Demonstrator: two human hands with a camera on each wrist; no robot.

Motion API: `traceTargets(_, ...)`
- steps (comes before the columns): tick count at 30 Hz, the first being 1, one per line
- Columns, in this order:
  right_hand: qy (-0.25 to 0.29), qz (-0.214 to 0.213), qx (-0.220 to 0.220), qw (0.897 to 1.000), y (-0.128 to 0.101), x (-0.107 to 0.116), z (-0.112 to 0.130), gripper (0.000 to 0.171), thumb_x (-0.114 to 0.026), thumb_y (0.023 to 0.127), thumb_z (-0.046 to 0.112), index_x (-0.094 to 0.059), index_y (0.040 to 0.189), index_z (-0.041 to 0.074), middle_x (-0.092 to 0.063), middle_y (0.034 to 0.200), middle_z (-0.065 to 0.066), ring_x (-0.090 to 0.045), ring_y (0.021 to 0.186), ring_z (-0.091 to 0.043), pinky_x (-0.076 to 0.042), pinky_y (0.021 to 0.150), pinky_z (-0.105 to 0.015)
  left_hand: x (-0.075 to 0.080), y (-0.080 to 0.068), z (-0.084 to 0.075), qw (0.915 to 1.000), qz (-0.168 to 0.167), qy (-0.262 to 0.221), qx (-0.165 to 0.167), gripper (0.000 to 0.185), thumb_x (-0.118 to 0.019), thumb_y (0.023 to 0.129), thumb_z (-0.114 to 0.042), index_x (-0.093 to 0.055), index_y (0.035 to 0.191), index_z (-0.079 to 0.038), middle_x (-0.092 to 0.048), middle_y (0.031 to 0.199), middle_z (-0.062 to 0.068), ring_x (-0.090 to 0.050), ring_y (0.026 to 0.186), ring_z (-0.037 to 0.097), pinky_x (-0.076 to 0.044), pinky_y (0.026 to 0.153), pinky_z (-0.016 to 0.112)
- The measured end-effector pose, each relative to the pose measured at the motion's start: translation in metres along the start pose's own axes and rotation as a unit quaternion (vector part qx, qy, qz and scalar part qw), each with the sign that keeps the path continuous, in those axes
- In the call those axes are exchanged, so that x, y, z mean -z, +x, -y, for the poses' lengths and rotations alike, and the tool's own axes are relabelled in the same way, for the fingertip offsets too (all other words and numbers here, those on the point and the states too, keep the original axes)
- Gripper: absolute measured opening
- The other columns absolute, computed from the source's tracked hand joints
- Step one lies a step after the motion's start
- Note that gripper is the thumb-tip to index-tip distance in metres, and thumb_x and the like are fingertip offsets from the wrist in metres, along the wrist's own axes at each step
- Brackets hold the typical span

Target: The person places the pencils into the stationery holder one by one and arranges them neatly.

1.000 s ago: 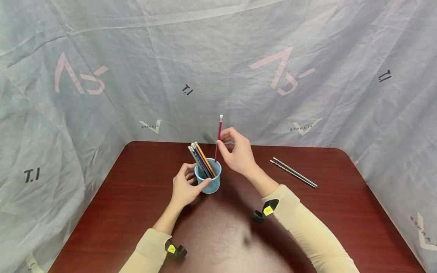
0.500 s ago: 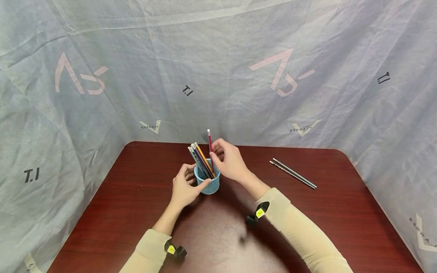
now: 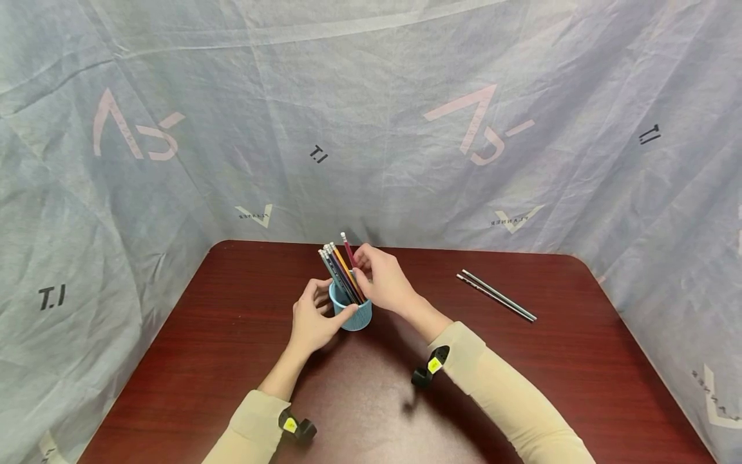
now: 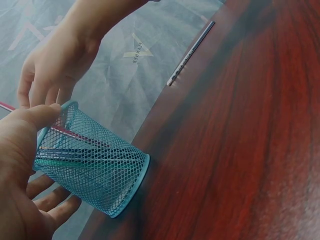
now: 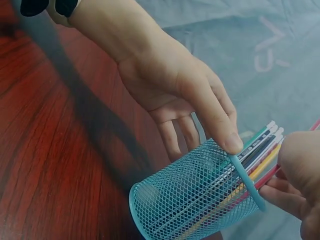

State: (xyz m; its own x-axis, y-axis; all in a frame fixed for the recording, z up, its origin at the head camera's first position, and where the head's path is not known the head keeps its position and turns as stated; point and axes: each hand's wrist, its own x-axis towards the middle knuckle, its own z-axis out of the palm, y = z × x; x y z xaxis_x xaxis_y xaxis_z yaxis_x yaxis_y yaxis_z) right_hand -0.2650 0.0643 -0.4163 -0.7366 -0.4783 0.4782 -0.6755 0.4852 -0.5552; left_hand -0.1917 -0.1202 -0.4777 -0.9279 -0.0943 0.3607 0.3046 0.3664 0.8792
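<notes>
A blue mesh cup (image 3: 355, 317) stands on the dark red table (image 3: 232, 361) with several pencils (image 3: 335, 265) leaning in it. My left hand (image 3: 313, 319) grips the cup, thumb on its rim (image 5: 231, 145) and fingers round its far side. My right hand (image 3: 379, 282) is at the cup's mouth and pinches a red pencil (image 3: 346, 247), whose lower part is down inside the cup beside the others. In the left wrist view the red pencil (image 4: 75, 134) shows through the mesh of the cup (image 4: 95, 170). Two more pencils (image 3: 498, 297) lie flat on the table to the right.
A grey-blue printed cloth (image 3: 371, 116) hangs behind and around the table. Black wrist cameras (image 3: 428, 370) with yellow tags sit on both beige sleeves. The loose pencils (image 4: 192, 50) lie near the table's far edge.
My right hand has lowered the red pencil from above the cup down into it and drawn left, closer to the other pencils. The left hand has kept its hold on the cup.
</notes>
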Motion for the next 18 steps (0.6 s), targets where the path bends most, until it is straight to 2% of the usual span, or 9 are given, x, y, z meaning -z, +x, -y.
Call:
traceTargets(9,-0.059,0.017,0.007,0.998,0.001,-0.009,0.002,0.012,-0.071,0.098,0.005,-0.062,0.107,0.003,-0.074,0.096,-0.009,-0.074,0.085,-0.020,-0.065,0.076,-0.033,-0.001,-0.001,0.001,1.0000,-0.003,-0.002,0.006,0.060,-0.097,0.079,-0.020,-0.061,0.125,-0.004,-0.073,0.133,0.017,-0.075,0.121,0.031,-0.064,0.097,0.049)
traceTargets(18,-0.116,0.030,0.002,0.993,0.001,-0.016,0.004,0.012,-0.073,0.098,0.006,-0.063,0.103,0.006,-0.076,0.093,-0.007,-0.072,0.077,-0.018,-0.063,0.068,-0.032,-0.001,-0.001,-0.002,1.0000,-0.005,-0.001,-0.006,0.061,-0.096,0.079,-0.019,-0.061,0.126,-0.002,-0.073,0.134,0.018,-0.075,0.119,0.034,-0.065,0.095,0.050)
